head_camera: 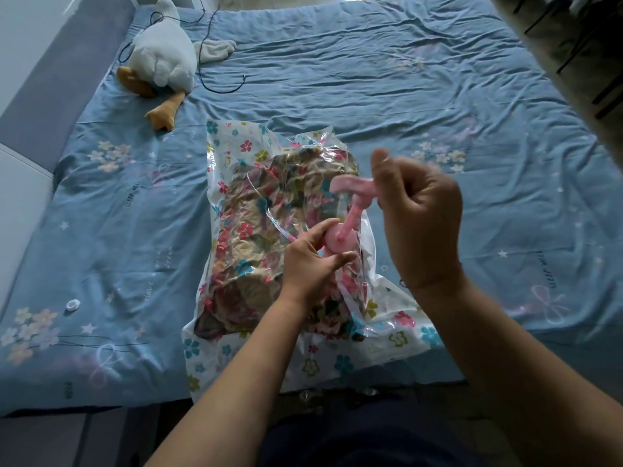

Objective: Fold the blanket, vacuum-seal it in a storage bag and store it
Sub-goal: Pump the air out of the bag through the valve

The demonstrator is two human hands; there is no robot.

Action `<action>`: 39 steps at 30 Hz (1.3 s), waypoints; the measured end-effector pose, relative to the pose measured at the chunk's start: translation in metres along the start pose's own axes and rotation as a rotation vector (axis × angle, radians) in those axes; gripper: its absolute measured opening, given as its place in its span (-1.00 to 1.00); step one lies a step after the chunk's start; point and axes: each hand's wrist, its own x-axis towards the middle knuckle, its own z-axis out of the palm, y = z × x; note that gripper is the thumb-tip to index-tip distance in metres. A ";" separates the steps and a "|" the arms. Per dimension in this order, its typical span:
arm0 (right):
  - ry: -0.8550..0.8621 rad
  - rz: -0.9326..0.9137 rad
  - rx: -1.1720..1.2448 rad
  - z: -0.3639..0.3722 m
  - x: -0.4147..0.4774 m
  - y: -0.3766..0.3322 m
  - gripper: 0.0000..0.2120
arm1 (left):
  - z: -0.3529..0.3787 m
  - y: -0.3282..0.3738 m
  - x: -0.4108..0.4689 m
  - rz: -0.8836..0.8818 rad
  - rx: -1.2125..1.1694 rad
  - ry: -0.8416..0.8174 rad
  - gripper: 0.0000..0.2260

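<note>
A clear storage bag [215, 352] printed with coloured flowers lies on the blue bed near its front edge. Inside it the folded brownish flowered blanket [256, 237] looks crumpled and pressed tight by the plastic. A pink hand pump [340, 237] stands on the bag's right half. My left hand [310, 261] grips the pump's round barrel from the left. My right hand [418, 210] holds the pump's pink T-handle [350, 187], which is pulled up on its rod above the barrel.
A white plush duck [161, 59] with orange feet lies at the bed's far left, beside a thin black cord [219, 87]. A small white round cap [72, 304] sits on the sheet at the left. The bed's front edge [101, 404] is close to my body.
</note>
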 end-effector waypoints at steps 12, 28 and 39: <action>-0.041 0.037 0.010 -0.002 -0.002 0.002 -0.48 | 0.000 -0.001 -0.001 0.017 0.024 -0.008 -0.37; -0.078 0.044 -0.006 0.004 -0.015 0.023 -0.47 | 0.004 -0.003 0.001 0.024 0.078 -0.029 -0.38; -0.011 -0.028 0.038 0.001 -0.011 0.015 -0.46 | 0.003 -0.001 0.004 0.008 0.062 -0.011 -0.39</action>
